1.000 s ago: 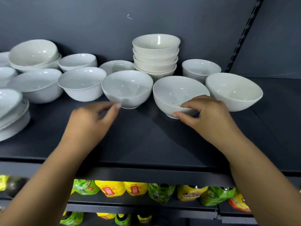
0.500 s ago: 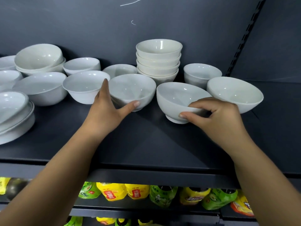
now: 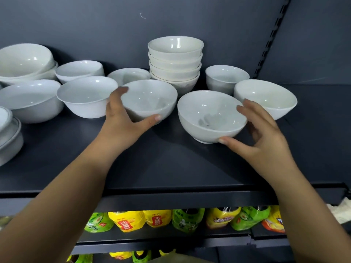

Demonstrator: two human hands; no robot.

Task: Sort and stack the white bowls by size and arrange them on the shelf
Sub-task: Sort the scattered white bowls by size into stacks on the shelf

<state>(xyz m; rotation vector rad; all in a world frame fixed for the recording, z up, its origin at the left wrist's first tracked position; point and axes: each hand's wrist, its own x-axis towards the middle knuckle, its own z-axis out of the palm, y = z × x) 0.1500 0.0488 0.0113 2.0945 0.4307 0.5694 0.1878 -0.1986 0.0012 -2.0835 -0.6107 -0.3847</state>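
Many white bowls stand on a dark shelf. My left hand grips a middle bowl, fingers behind its left rim and thumb under its front. My right hand holds the neighbouring bowl, which tilts toward me; the thumb is at its foot and the fingers curve round its right rim. Behind them rises a stack of several bowls. A small deep bowl and a tilted bowl are at the right.
More bowls crowd the left: one touching my left hand, a wide one, a nested pair and two smaller ones behind. Stacked dishes sit at the far left edge. Drink pouches fill the shelf below.
My left hand reached forward from the shelf front and closed round the middle bowl. My right hand shifted along its bowl's right side, fingers spreading wider round the rim.
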